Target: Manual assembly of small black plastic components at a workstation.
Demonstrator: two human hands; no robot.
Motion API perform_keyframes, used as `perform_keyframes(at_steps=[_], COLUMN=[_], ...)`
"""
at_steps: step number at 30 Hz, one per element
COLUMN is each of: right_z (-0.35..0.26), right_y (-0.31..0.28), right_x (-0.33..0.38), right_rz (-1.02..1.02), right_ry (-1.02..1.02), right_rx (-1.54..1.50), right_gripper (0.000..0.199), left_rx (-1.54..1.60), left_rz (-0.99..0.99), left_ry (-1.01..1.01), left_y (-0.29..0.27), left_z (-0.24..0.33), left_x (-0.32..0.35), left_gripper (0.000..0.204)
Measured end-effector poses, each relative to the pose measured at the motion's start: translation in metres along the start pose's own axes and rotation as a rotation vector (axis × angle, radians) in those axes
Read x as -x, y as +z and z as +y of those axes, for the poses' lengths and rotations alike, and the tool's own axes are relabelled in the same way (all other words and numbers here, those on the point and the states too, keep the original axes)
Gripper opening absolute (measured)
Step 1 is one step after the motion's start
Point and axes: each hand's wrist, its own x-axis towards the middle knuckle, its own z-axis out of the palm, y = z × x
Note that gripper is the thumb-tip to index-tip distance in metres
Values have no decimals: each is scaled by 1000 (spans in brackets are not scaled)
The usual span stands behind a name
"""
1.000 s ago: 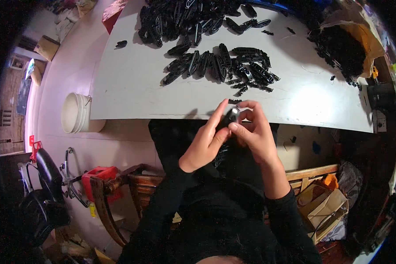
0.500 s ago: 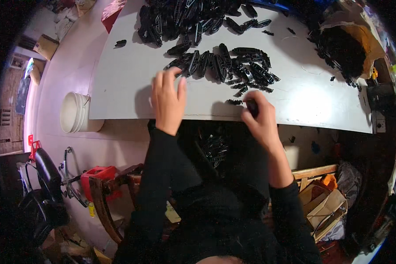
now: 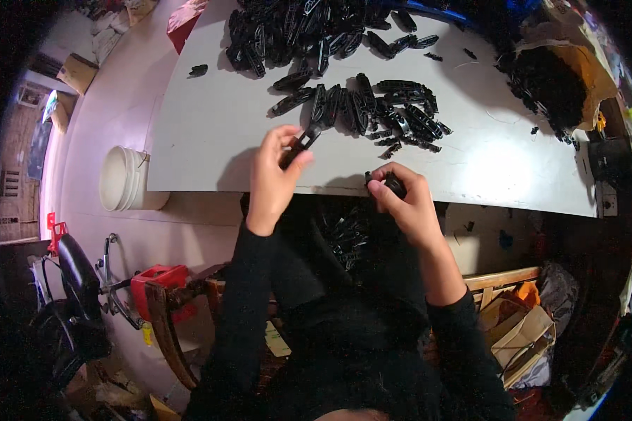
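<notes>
Left hand up over the near part of the white table, thumb and bent fingers pinching an elongated black part, just short of the row of black pieces. Across to the right hand, at the table's near edge: fingers curled, thumb pressed in, gripping a dark piece (mostly hidden), with a small black strip right at the fingertips.
</notes>
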Motion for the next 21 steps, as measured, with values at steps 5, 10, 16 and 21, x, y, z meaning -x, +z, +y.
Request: perform_keyframes(at_steps=[5, 10, 16, 21], right_z=[-21, -28, -28, -21], right_y=[15, 15, 19, 14], right_x=[12, 14, 15, 17], right_rz=[-70, -85, 146, 105], right_ry=[103, -76, -281, -43], right_rx=[-410, -143, 48, -214], right_gripper=[10, 14, 25, 20], left_rx=[248, 219, 76, 149], left_rz=[-113, -312, -469, -389], left_ry=[-225, -106, 21, 74], left_y=[17, 27, 28, 36], left_z=[30, 44, 47, 52], left_x=[25, 34, 44, 52], left_gripper=[35, 53, 53, 53])
